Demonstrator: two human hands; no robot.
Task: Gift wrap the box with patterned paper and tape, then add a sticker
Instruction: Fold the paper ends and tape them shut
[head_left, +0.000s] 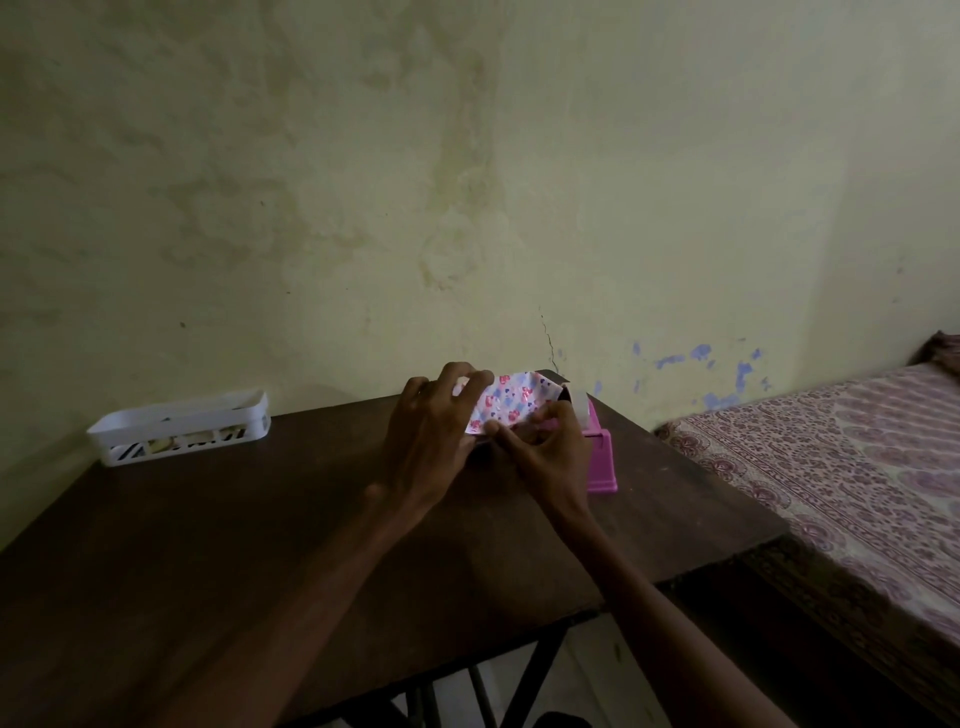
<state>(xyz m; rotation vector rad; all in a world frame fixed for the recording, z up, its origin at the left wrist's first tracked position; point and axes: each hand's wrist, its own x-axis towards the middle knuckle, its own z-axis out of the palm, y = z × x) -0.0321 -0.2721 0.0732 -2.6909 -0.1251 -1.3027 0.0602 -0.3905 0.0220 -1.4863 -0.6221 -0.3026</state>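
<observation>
Wrapped box: a small wrapped box (506, 408), its white paper printed with pink and blue shapes, sits at the far edge of the dark brown wooden table (260, 545), close to the pale yellow wall (467, 182). It is held between both hands, and the box itself is almost wholly under the paper.
Left hand: the left hand (436, 421) covers the parcel's left end from above. Its fingers (467, 375) are spread a little, curled over the far top edge and gripping it, and its palm hides the near left corner.
Right hand: the right hand (545, 452) is at the near right side, with thumb and forefinger tips (493, 428) drawn together and pinching the paper's near edge. The other fingers are curled beneath, against the parcel's front.
Paper between the fingers: the printed top face shows in the gap between the two hands, sloping down towards the right hand's pinch.
Tape dispenser: a pink plastic tape dispenser (601, 460) stands just right of the right hand, its pale roll (579, 408) close behind the parcel's right end.
Basket: a white slotted plastic basket (179, 431) lies well to the left by the wall, with pale and dark items inside that are too dim to identify.
Bed: a bed with a purple-patterned sheet (841, 467) stands to the right of the table.
Writing: the paper's print and the basket's contents are too small and dark to read.
</observation>
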